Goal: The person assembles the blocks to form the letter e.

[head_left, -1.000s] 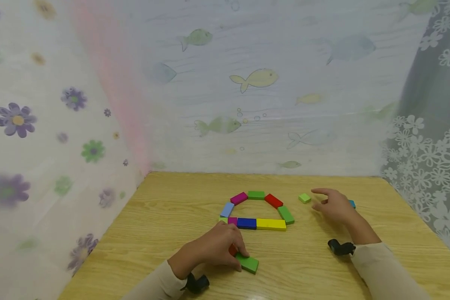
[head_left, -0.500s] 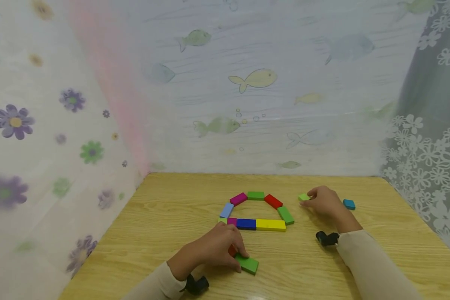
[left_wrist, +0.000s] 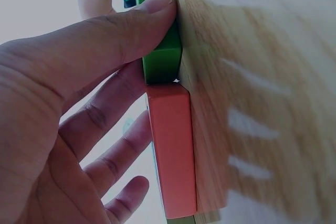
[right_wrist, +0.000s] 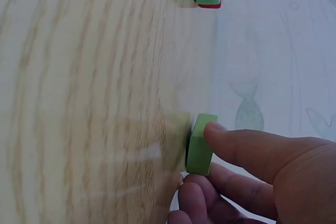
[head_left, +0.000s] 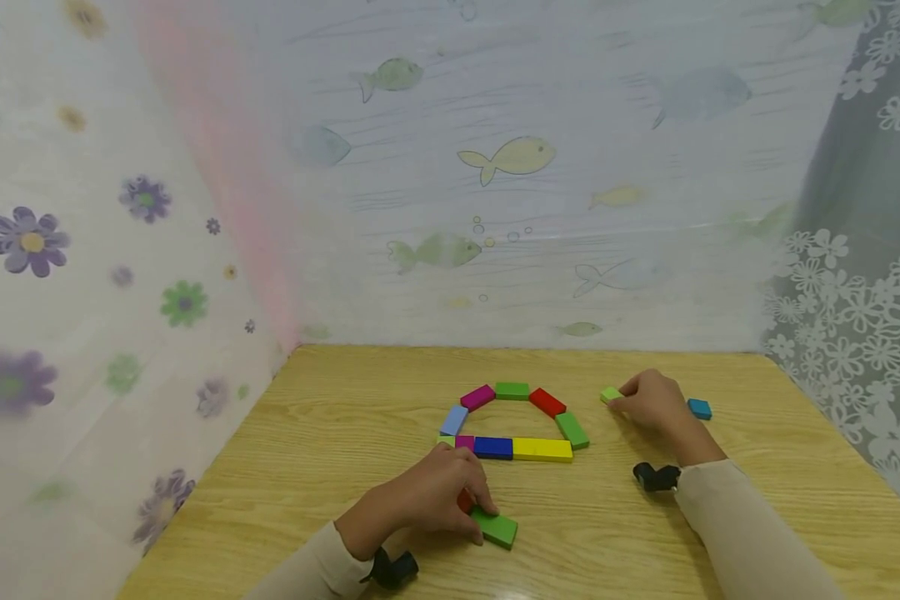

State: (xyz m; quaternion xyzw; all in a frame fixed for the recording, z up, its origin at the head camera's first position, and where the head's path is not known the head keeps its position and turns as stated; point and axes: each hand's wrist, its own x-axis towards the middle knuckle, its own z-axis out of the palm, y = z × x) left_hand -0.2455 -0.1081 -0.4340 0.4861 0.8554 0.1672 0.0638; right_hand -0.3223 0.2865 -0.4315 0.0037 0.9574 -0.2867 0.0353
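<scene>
In the head view my left hand (head_left: 431, 492) is low over the table, with a green block (head_left: 495, 529) between thumb and fingers. The left wrist view has the thumb pressed on this green block's side; a red block (left_wrist: 173, 150) touches its end, the other fingers behind. My right hand (head_left: 652, 404) pinches a small light green block (head_left: 610, 396) at the back right. In the right wrist view, the thumb lies on one face of that block, fingers curled beneath it. A ring of coloured blocks, including a yellow one (head_left: 542, 450), lies between the hands, flat-sided toward me.
A blue block (head_left: 699, 408) lies just right of my right hand on the wooden table (head_left: 330, 400). Fish-patterned sheeting (head_left: 510, 250) rises behind the table's back edge, and a flowered sheet (head_left: 157, 375) closes off the left side.
My right hand has moved left to the small light green block and taken hold of it, uncovering the blue block. My left hand has stayed in place.
</scene>
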